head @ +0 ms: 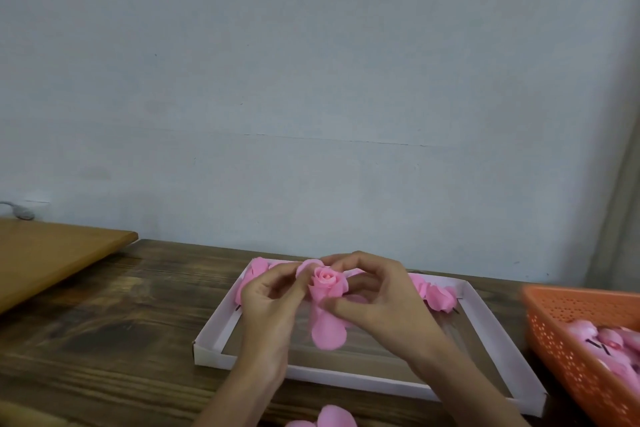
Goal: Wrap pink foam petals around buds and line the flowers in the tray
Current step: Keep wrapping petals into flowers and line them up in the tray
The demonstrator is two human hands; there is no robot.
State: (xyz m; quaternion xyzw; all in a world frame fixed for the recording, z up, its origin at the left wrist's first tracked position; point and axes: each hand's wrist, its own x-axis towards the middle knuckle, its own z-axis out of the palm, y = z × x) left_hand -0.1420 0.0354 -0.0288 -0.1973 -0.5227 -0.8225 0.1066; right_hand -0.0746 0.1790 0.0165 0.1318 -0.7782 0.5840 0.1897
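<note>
A pink foam flower point(325, 282) with a rolled bud at its centre is held over the white tray point(207, 347). My left hand point(273, 298) pinches its left petals. My right hand point(377, 298) curls round its right side, thumb pressing the base. One loose petal point(327, 333) hangs down from the flower. Finished pink flowers lie along the tray's far edge, at the left point(256, 270) and at the right point(434, 293); those between are hidden by my hands.
An orange perforated basket point(568, 333) at the right holds several pink buds. Loose pink petals point(332, 418) lie at the near table edge. A lighter wooden board point(52, 253) sits at the far left. A pale wall stands behind the dark wooden table.
</note>
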